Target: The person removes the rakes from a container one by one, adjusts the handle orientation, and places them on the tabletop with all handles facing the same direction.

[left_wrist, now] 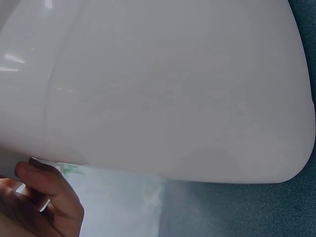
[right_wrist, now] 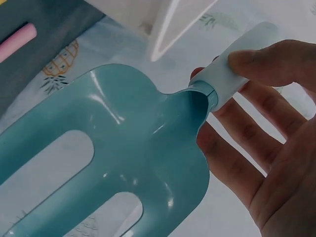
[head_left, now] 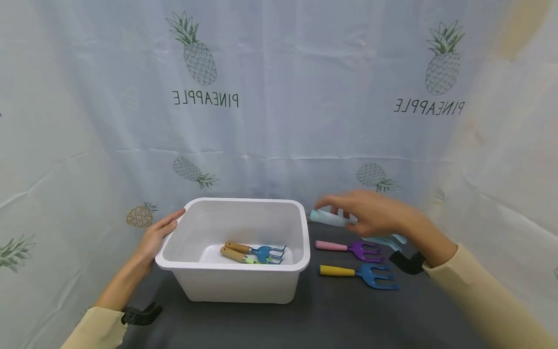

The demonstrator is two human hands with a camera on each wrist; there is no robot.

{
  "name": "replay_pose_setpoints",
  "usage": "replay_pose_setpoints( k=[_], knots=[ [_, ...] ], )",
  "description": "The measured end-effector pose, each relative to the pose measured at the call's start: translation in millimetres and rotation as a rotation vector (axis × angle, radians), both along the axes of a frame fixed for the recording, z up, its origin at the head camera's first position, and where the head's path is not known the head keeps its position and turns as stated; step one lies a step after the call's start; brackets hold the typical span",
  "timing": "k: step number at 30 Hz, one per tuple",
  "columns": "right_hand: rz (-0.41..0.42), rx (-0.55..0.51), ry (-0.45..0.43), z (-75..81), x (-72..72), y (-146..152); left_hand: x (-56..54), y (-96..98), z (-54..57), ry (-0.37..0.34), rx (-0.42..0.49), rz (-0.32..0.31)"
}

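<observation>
Right side first: your right hand point(head_left: 370, 211) has the light-blue fork point(right_wrist: 143, 131) pinched by its pale handle, thumb on one side, fingertips on the other. The fork lies just right of the white bin point(head_left: 237, 287), handle end toward the bin's right wall, tines pointing away beneath your wrist. Its long axis runs roughly left to right, dipping a little toward the tines. It looks lifted – whether a tine grazes the dark table point(head_left: 340, 317), you can't tell from here.

The relation that counts, as judged: handle end leads, and the bin's right rim stands next to it. Your right hand is by far the nearer. Your left hand point(head_left: 159, 236) grips the left rim, across the bin's opening from the fork.

Inside the bin, two wooden-handled tools lie side by side, a blue fork head point(head_left: 263, 253) and a partly hidden green head point(head_left: 253, 261). Nearer you on the table – the purple fork point(head_left: 359, 249), then the yellow-handled fork point(head_left: 369, 274), handles also binward.
</observation>
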State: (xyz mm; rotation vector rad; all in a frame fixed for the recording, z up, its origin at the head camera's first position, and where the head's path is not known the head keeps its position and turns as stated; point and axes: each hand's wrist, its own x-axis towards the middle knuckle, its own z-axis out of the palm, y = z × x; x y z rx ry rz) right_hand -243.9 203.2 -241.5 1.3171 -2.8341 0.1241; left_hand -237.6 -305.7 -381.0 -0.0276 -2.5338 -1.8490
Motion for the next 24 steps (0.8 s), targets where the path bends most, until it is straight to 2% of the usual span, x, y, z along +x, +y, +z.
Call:
replay_pose_setpoints(
  k=[5,18,24],
  knots=[
    [-0.013,-0.018,-0.067,-14.4,4.2,12.2,0.4,-1.1,-0.4,-0.006,-0.012,0.003],
    [-0.019,-0.067,-0.156,-62.1,11.7,43.9,-1.4,-0.4,1.4,-0.004,-0.013,0.009],
    [-0.036,-0.052,-0.23,-92.4,15.6,51.3,-0.5,0.4,1.3,-0.014,-0.02,0.012]
  ],
)
